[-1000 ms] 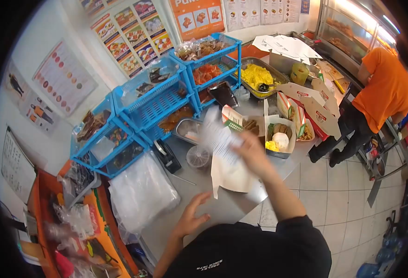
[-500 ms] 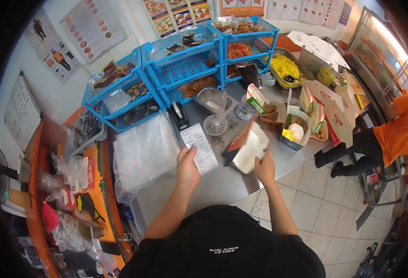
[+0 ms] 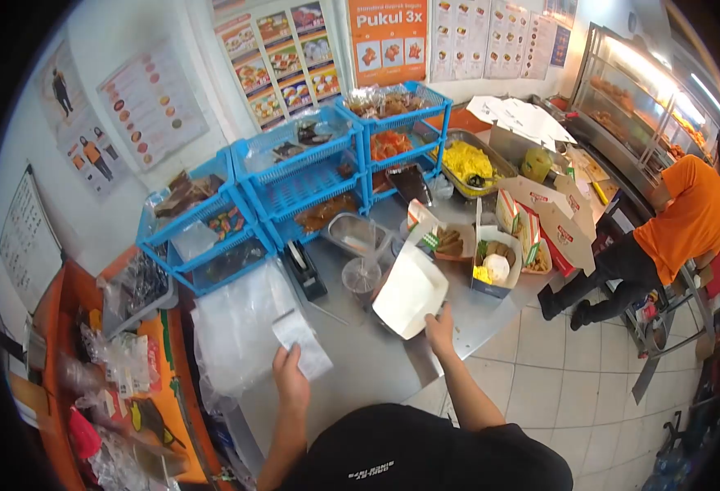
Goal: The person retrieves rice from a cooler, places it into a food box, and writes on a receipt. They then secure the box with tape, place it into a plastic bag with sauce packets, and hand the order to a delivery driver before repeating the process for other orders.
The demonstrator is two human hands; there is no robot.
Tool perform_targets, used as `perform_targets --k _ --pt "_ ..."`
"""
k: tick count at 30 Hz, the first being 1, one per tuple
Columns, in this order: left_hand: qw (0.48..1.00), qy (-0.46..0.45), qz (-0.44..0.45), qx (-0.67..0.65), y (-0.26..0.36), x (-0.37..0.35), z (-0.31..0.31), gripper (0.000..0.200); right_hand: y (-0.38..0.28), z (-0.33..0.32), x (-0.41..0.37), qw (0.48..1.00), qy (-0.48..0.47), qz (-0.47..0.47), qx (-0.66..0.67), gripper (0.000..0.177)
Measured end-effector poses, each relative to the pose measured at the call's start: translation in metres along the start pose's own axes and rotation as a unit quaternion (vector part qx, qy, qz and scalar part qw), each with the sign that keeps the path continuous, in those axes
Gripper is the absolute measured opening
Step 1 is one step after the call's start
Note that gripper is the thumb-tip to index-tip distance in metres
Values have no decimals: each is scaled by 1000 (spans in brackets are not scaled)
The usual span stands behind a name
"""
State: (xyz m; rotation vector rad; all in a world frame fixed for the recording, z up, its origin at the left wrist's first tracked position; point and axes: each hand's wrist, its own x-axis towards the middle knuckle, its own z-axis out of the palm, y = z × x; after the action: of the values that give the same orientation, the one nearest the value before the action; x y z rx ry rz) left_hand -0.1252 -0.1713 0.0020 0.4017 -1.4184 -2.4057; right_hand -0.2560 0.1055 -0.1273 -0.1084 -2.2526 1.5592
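Observation:
My left hand (image 3: 291, 376) is closed on a white printed receipt (image 3: 304, 342), thumb on top, over the edge of the clear plastic bags (image 3: 233, 327). The print is too blurred to read. In my right hand (image 3: 439, 331) is the near edge of an open paper food box (image 3: 411, 295), its pale inside facing up and holding no food. Just left of that box stands a clear plastic cup (image 3: 362, 277). Beyond it is a metal tray (image 3: 357, 234). A filled food box (image 3: 497, 266) with rice, yellow food and brown pieces sits to the right.
Blue stacked baskets (image 3: 294, 184) line the back wall. A tape dispenser (image 3: 305, 274) stands beside the bags. A tray of yellow shredded food (image 3: 470, 166) is at the back right. A person in an orange top (image 3: 687, 217) bends near the lit display case (image 3: 622, 102).
My left hand has brought the receipt left and down, over the bags. My right hand has moved slightly left and nearer, with the box's inside now turned more toward me.

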Motion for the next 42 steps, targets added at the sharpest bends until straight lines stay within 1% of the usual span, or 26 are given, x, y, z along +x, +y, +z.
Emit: perform_targets --k 1,2,4,6,7,8,10,12,14,15,16,18,20,23,27,29,30,32,33,35,36,38,39,40,41,42 --pt "999 28 2 26 2 -2 -3 30 -23 -15 7 980 -29 173 91 46" --pt "999 22 7 27 1 -2 -9 30 -52 -24 21 980 -24 170 97 46" --pt "999 47 -3 14 -1 -3 -22 29 -81 -35 46 988 30 99 111 41" --pt "999 34 -12 18 -1 -5 -23 29 -75 -25 88 992 87 -59 64 37" --pt "999 29 -10 20 -4 -4 -24 29 -63 -22 123 983 100 -148 -36 37" --pt "999 25 -7 22 -5 -5 -24 30 -86 -22 147 993 114 -22 -17 43" --pt "999 22 -15 20 -5 -7 -17 30 -53 -5 210 995 103 -5 -19 48" --pt "999 23 -20 20 -2 -10 -8 30 -127 -22 214 958 61 177 217 48" --pt "999 7 -12 42 3 -11 -3 30 -139 -47 211 959 106 171 200 45" --pt "999 11 -13 43 3 -10 -5 30 -116 -61 212 979 158 88 95 43" --pt "999 13 -13 48 3 -10 -10 30 -89 -79 207 979 203 2 -13 42" --pt "998 24 -17 52 0 -10 -19 30 -59 -114 178 966 218 -54 -125 33" --pt "995 76 -3 62 -1 -10 -25 29 -22 -125 152 927 139 20 -349 24" --pt "992 72 -3 102 7 -10 -20 30 -11 -114 109 907 26 4 -421 22" --pt "998 15 -6 60 14 -13 -15 39 7 -89 75 909 52 -77 -406 19" --pt "980 3 134 146 18 -21 -4 52 -5 -76 55 914 47 -95 -391 21" --pt "981 2 134 143 21 -26 1 52 -11 -70 45 919 46 -108 -377 22" --pt "962 30 234 136 30 -37 7 62 -23 -57 21 921 23 -101 -375 23" --pt "964 26 231 131 29 -39 -2 62 -31 -49 8 924 -2 -103 -368 24" --pt "962 -78 195 174 20 -41 -26 41 -50 -33 -21 932 -35 -115 -343 28" --pt "963 -82 194 169 19 -42 -30 41 -61 -26 -35 937 -43 -124 -325 30" --pt "977 -144 97 120 14 -46 -38 36 -76 -16 -58 945 -92 -119 -291 33" --pt "978 -145 91 116 4 -44 -45 36 -94 -15 -68 947 -128 -106 -273 31" --pt "987 -122 24 103 -15 -39 -52 35 -97 -15 -76 946 -150 -120 -261 30" --pt "990 -96 -42 89 -33 -35 -60 33 -103 -17 -80 954 -140 -139 -226 25" --pt "991 -90 -45 85 -47 -35 -67 33 -109 -19 -82 960 -133 -159 -189 21"
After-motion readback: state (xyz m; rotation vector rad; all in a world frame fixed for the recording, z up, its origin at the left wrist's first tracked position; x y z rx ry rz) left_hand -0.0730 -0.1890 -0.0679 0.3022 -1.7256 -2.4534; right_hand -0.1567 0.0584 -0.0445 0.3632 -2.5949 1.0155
